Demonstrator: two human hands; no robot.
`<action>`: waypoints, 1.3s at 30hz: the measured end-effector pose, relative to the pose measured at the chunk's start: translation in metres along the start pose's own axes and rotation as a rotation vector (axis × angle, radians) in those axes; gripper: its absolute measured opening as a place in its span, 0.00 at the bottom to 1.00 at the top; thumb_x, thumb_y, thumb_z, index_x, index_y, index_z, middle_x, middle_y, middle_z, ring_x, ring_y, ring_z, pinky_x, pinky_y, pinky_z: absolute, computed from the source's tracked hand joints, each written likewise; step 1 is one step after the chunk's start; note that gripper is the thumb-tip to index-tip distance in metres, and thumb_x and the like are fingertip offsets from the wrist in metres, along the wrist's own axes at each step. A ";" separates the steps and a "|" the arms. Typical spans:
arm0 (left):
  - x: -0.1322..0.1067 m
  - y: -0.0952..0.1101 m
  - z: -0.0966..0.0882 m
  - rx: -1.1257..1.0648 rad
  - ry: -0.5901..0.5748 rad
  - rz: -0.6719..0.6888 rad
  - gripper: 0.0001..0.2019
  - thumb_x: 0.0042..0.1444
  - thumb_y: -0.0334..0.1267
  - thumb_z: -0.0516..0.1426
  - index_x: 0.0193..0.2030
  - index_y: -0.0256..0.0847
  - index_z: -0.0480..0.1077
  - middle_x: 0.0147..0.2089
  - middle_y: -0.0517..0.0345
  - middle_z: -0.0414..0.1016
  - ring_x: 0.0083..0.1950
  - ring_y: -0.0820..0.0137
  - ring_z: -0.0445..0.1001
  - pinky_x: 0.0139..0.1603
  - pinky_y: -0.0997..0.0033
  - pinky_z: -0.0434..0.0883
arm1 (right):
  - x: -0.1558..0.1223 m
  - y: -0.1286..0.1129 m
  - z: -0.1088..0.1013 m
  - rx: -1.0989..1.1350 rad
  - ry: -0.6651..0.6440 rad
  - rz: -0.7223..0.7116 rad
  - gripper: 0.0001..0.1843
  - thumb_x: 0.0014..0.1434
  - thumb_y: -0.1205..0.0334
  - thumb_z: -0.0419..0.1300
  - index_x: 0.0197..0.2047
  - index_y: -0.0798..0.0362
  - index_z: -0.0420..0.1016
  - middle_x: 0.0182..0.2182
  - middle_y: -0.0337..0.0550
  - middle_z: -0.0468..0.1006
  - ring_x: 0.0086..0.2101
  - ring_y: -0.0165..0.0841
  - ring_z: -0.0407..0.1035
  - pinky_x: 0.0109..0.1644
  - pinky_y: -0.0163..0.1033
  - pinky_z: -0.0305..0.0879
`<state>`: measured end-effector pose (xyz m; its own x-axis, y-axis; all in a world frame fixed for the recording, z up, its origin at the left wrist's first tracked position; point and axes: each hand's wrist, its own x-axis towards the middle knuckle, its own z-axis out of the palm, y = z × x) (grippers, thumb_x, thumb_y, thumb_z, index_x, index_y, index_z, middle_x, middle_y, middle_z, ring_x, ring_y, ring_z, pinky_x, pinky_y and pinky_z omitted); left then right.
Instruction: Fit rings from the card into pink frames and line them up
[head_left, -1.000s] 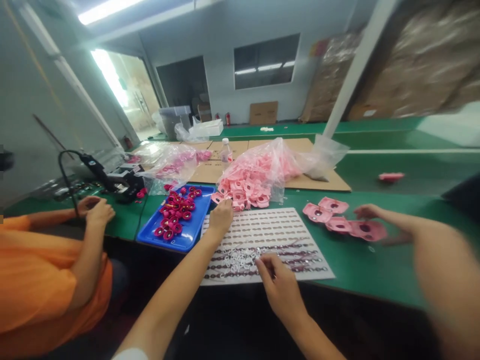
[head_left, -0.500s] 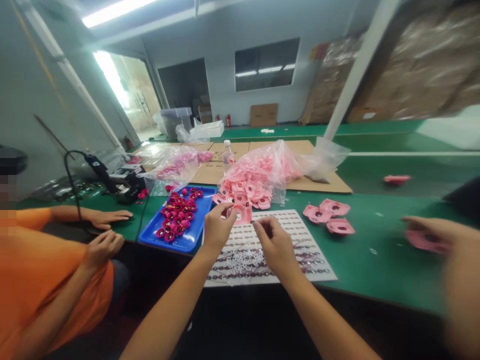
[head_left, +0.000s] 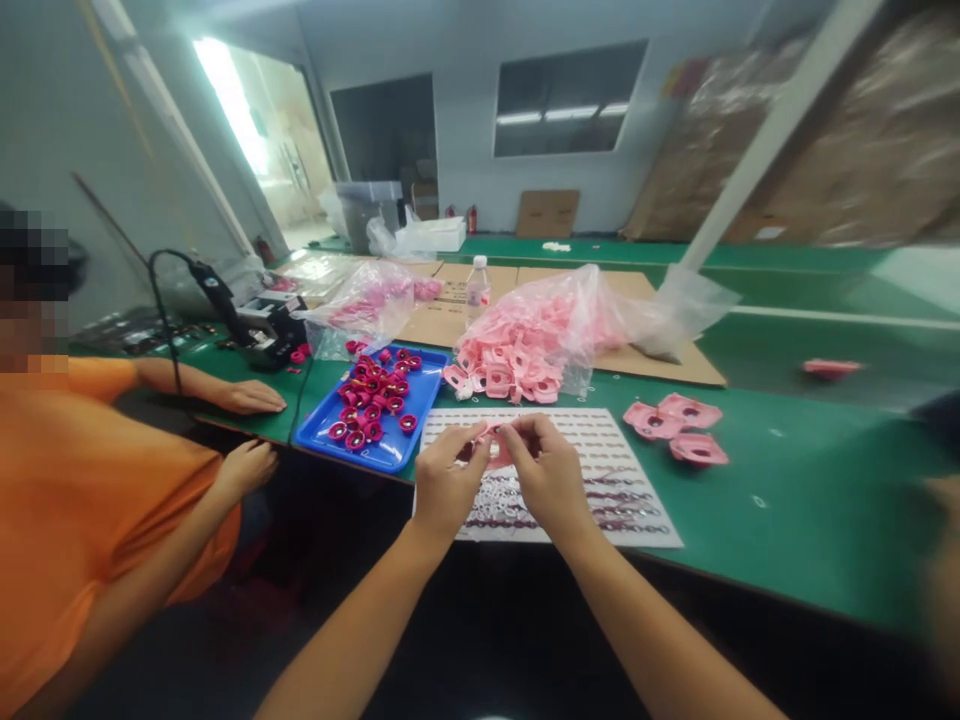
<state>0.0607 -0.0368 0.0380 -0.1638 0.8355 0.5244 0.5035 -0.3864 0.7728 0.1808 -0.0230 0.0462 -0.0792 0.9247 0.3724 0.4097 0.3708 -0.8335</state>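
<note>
My left hand [head_left: 444,482] and my right hand [head_left: 549,470] meet over a white sheet [head_left: 600,480] covered with rows of small rings. Both pinch one pink plastic part [head_left: 495,447] held between them, mostly hidden by the fingers. Just beyond the sheet lies a clear bag of pink parts [head_left: 540,335], spilling open toward me. A blue tray [head_left: 379,452] with several dark pink ring pieces sits left of the sheet. Three loose pink parts [head_left: 679,428] lie on the green table to the right.
A person in an orange shirt [head_left: 82,500] sits at my left, one hand flat on the table edge [head_left: 247,398]. A black tool with a cable [head_left: 225,300], a second bag [head_left: 367,305], a bottle [head_left: 477,282] and cardboard sheets [head_left: 675,362] lie behind.
My left hand took a pink part from the bag's mouth and my right hand left the sheet; both now hold it closer to me. The blurred arm at right has withdrawn.
</note>
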 end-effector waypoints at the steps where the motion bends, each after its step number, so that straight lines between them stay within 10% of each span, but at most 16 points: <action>1: -0.001 0.000 -0.002 0.000 0.006 -0.009 0.11 0.49 0.35 0.51 0.41 0.39 0.67 0.35 0.54 0.70 0.32 0.72 0.67 0.35 0.71 0.65 | -0.001 -0.001 0.002 0.012 -0.011 -0.001 0.09 0.55 0.57 0.46 0.33 0.53 0.61 0.26 0.38 0.65 0.27 0.27 0.59 0.32 0.33 0.55; 9: -0.014 -0.006 -0.019 -0.058 0.041 -0.006 0.12 0.49 0.34 0.51 0.41 0.44 0.68 0.35 0.56 0.70 0.34 0.71 0.68 0.38 0.68 0.66 | -0.002 -0.013 0.014 0.048 0.011 -0.041 0.08 0.51 0.57 0.52 0.29 0.53 0.63 0.30 0.40 0.65 0.33 0.30 0.60 0.40 0.37 0.57; 15: -0.024 -0.019 -0.035 -0.051 0.040 -0.049 0.11 0.49 0.34 0.51 0.38 0.47 0.69 0.33 0.59 0.71 0.32 0.69 0.70 0.36 0.68 0.67 | 0.002 -0.011 0.027 0.414 -0.423 0.216 0.14 0.50 0.53 0.51 0.36 0.53 0.66 0.27 0.42 0.70 0.26 0.31 0.65 0.29 0.38 0.63; 23: -0.020 -0.042 -0.084 0.263 -0.156 0.120 0.25 0.37 0.45 0.58 0.46 0.46 0.63 0.40 0.52 0.67 0.42 0.59 0.66 0.43 0.60 0.63 | -0.001 -0.007 0.087 0.311 -0.486 0.182 0.11 0.51 0.56 0.49 0.33 0.52 0.67 0.24 0.40 0.70 0.27 0.31 0.66 0.30 0.36 0.64; 27: -0.024 -0.053 -0.108 0.246 0.062 -0.096 0.17 0.43 0.44 0.54 0.42 0.44 0.66 0.38 0.54 0.67 0.41 0.63 0.66 0.43 0.64 0.62 | 0.020 -0.012 0.110 0.232 -0.664 0.023 0.15 0.53 0.56 0.47 0.44 0.49 0.62 0.33 0.40 0.70 0.32 0.31 0.65 0.34 0.36 0.63; 32: -0.038 -0.077 -0.120 -0.191 0.333 -0.509 0.20 0.53 0.47 0.40 0.45 0.42 0.62 0.36 0.55 0.68 0.33 0.69 0.67 0.34 0.68 0.66 | 0.063 0.008 0.151 -0.222 -0.358 -0.216 0.20 0.47 0.61 0.54 0.45 0.53 0.60 0.41 0.47 0.65 0.44 0.37 0.56 0.48 0.43 0.52; 39: -0.041 -0.093 -0.110 -0.490 0.433 -0.607 0.21 0.54 0.49 0.35 0.49 0.47 0.56 0.36 0.58 0.68 0.31 0.69 0.68 0.32 0.69 0.67 | 0.070 0.002 0.167 -0.222 -0.393 -0.283 0.13 0.47 0.66 0.53 0.39 0.53 0.65 0.35 0.43 0.67 0.38 0.33 0.61 0.44 0.40 0.55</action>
<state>-0.0731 -0.0781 -0.0161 -0.6403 0.7680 -0.0130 -0.1774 -0.1314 0.9753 0.0246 0.0565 0.0027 -0.5315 0.7695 0.3541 0.5017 0.6227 -0.6004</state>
